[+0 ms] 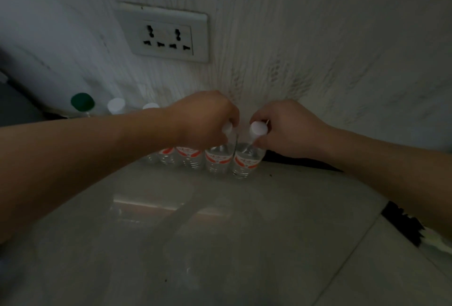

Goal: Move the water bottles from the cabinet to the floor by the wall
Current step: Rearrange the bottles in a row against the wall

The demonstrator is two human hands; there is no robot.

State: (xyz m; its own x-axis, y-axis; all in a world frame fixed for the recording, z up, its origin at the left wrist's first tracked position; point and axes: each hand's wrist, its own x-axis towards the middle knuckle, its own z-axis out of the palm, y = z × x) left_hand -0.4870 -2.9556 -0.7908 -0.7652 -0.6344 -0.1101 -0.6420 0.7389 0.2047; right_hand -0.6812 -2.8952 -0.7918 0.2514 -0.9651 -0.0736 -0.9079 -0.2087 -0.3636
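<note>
Several clear water bottles with red-and-white labels stand in a row on the pale floor tiles [220,232] against the white wall [293,36]. My left hand [205,119] grips the white-capped neck of one bottle [219,162]. My right hand [286,129] pinches the neck just below the white cap [258,128] of the rightmost bottle [247,163]. Both bottles stand upright, side by side. More white caps [116,105] show behind my left forearm. The cabinet is out of view.
A green-capped bottle [82,102] stands at the left end of the row. A double wall socket [166,34] sits above the bottles. A dark object [14,100] fills the left edge, and a dark patch [401,225] lies on the floor at the right.
</note>
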